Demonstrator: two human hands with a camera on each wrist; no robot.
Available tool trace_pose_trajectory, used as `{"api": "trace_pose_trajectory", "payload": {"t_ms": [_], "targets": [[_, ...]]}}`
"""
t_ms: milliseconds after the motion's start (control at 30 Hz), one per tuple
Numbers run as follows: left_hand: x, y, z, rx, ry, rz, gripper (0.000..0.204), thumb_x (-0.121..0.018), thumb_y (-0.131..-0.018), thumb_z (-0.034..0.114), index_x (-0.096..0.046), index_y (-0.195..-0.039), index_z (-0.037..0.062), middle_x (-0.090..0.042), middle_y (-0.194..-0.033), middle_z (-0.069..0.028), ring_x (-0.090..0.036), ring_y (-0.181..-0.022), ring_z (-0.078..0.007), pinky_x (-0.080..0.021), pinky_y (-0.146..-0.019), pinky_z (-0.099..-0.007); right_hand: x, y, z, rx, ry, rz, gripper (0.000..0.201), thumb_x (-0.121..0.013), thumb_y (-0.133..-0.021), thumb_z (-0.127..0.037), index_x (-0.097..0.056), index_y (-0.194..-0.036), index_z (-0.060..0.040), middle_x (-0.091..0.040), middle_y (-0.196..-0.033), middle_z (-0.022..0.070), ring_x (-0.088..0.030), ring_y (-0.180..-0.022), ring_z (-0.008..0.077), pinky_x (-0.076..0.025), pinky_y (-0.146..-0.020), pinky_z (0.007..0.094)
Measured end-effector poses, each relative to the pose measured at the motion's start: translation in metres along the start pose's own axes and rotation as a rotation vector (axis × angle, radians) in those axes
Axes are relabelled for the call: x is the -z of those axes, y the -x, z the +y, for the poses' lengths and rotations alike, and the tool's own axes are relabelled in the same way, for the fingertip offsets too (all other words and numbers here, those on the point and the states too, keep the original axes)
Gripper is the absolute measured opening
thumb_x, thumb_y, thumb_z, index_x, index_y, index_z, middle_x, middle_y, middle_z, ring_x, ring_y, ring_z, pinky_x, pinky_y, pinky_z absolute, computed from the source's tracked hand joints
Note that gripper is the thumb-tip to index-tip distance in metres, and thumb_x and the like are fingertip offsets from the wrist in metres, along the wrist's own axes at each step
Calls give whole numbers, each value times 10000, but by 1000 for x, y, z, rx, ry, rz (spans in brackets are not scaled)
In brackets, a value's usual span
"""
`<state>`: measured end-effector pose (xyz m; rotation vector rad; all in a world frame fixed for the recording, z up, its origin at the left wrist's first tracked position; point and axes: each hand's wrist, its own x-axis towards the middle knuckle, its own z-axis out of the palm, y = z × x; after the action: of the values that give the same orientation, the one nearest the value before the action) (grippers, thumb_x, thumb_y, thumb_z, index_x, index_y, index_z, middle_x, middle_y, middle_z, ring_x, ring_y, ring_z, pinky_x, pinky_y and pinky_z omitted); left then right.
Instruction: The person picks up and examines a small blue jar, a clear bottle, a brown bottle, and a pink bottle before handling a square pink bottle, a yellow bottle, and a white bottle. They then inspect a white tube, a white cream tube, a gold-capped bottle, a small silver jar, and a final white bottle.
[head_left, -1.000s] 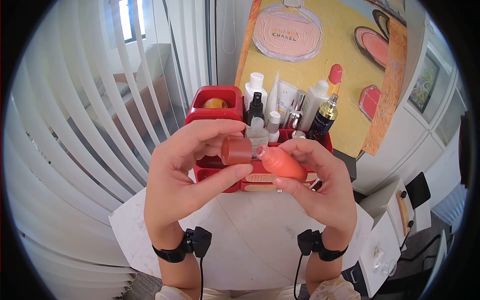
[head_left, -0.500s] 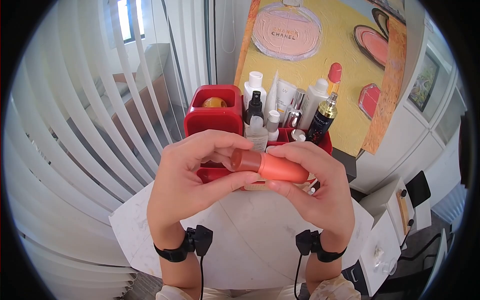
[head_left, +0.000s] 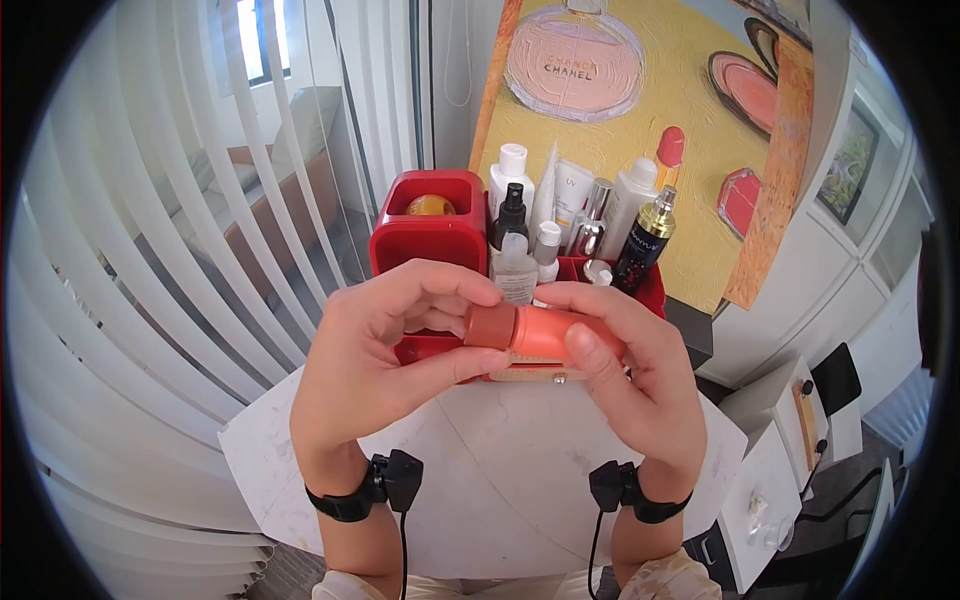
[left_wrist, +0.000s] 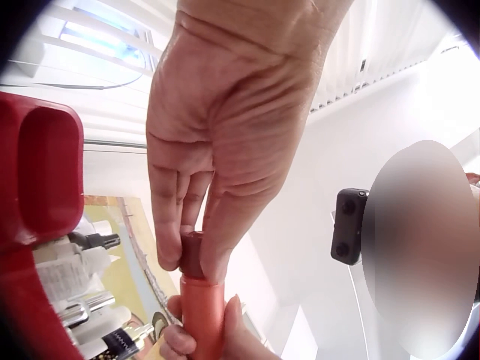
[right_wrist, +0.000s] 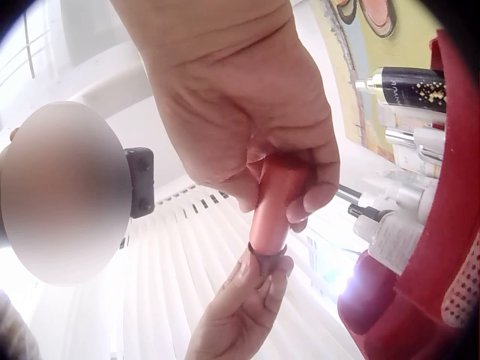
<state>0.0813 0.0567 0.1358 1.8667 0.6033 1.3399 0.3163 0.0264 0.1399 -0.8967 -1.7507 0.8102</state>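
Observation:
In the head view, my left hand [head_left: 355, 365] pinches a reddish-brown cap [head_left: 490, 326] between thumb and fingers. A coral-orange bottle [head_left: 543, 332] lies nearly level in my right hand [head_left: 645, 375], thumb across its near side and fingers behind it. The cap sits over the bottle's neck, in line with the body, and hides the mouth. From the left wrist, the cap [left_wrist: 192, 259] shows between my fingertips, right against the bottle [left_wrist: 202, 315]. In the right wrist view my fingers wrap the bottle's base end [right_wrist: 270, 221]. Both hands are raised above the table.
A red organizer [head_left: 380, 240] stands behind my hands, holding several bottles and tubes, including a black-and-gold spray bottle [head_left: 645, 240]. Below is a white marble-look table [head_left: 480, 480]. A painted canvas [head_left: 620, 130] leans at the back, with vertical blinds [head_left: 150, 250] at left.
One second ago the cap was apart from the bottle's open mouth. The two came together, and the cap now covers the neck. My right thumb has shifted up onto the bottle's side.

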Motion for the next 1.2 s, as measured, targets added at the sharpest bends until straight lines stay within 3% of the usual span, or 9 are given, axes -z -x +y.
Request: {"api": "trace_pose_trajectory", "payload": {"t_ms": [133, 233, 400, 600, 700, 800, 1000, 1067, 1200], "targets": [[0, 0, 0, 50, 22, -11, 440, -841, -746, -112, -640, -1124, -11, -701, -1170, -151, -709, -1032, -196, -590, -936, -340, 2, -3, 1, 32, -60, 21, 256, -612, -1007, -81, -635, -1246, 10, -643, -1182, 101, -608, -1065, 182, -468, -947, 295], [0, 0, 0, 37, 58, 9, 443, -842, -745, -110, -633, -1121, -3, -702, -1162, -150, -709, -1030, -192, -593, -929, -337, 3, -3, 7, 154, -51, 11, 279, -633, -992, -57, -602, -1264, -4, -608, -1225, 94, -563, -1144, 163, -440, -993, 300], [1, -1, 0, -8, 37, 4, 408, -820, -790, -88, -629, -1142, -10, -707, -1136, -119, -716, -1022, -172, -587, -924, -310, -4, 4, 6, 75, -358, -4, 394, -680, -956, -24, -539, -1324, -27, -588, -1246, 106, -558, -1195, 157, -451, -1003, 301], [1, 1, 1, 10, 25, 17, 418, -835, -755, -109, -638, -1109, -7, -702, -1146, -134, -709, -1026, -186, -588, -936, -328, -3, -4, 12, 142, 43, 108, 242, -684, -980, -92, -624, -1194, 4, -680, -1072, 79, -657, -990, 139, -513, -870, 263], [0, 1, 1, 31, 26, -1, 440, -852, -719, -127, -646, -1088, -1, -695, -1158, -147, -701, -1035, -199, -590, -946, -347, -8, -6, 9, 77, 14, 174, 203, -632, -1027, -163, -656, -1126, 12, -705, -959, 72, -657, -840, 108, -509, -755, 235], [-1, 0, -1, -6, 29, -34, 443, -864, -709, -118, -657, -1082, 3, -695, -1164, -140, -699, -1040, -200, -588, -940, -343, -7, -5, 12, 33, 50, 141, 443, -424, -1122, -344, -665, -1087, 27, -684, -863, 44, -582, -648, 55, -418, -554, 197], [-3, -1, -2, -11, -22, -91, 421, -874, -722, -86, -696, -1094, -6, -717, -1142, -130, -699, -1048, -198, -575, -925, -327, -8, -1, 2, -103, -194, 122, 473, -406, -1124, -389, -675, -1103, 0, -679, -787, 43, -547, -565, 65, -419, -534, 205], [-4, -1, 0, 13, -51, -97, 421, -876, -727, -73, -706, -1107, -14, -727, -1124, -128, -702, -1038, -194, -569, -927, -322, 2, -1, -3, -161, -260, 19, 458, -395, -1125, -383, -640, -1181, 0, -677, -857, 50, -567, -621, 63, -433, -559, 207], [-7, 0, 2, 39, -108, -53, 438, -884, -726, -56, -711, -1127, -31, -743, -1088, -122, -709, -1009, -183, -562, -935, -318, -7, -2, 14, 31, -313, 60, 597, -519, -1060, -503, -502, -1360, 13, -669, -989, 85, -602, -748, 82, -433, -587, 204]]}}
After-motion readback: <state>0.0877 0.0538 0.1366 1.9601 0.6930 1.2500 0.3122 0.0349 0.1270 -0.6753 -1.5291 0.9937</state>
